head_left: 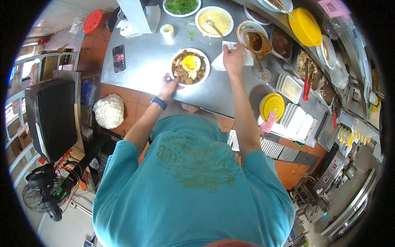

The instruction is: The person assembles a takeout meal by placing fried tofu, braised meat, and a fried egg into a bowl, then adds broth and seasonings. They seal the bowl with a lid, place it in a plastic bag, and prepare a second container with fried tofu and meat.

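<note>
Teal cloth of the shirt (197, 177), with a faded dark print across it, filled the lower middle of the frame. Above it, the left hand (168, 87) touched the lower-left side of a bowl (205, 70), thumb and fingers spread apart along the rim; whether they pinched it I could not tell. Round and white, that bowl sat near the upper centre, filled with glossy brown chunks and topped by a smooth egg (191, 64) with an orange yolk. To its right, the right hand (233, 59) was curled over thin white paper (218, 63); its fingertips were hidden, so I could not tell what they pinched. Beneath everything, the smooth metal table (140, 84) shone dully. At upper centre, a metal spoon (212, 24) stood in a round bowl of crumbly, pale yellow bits (221, 25), and a flat, dark phone (119, 58) lay at upper left.
</note>
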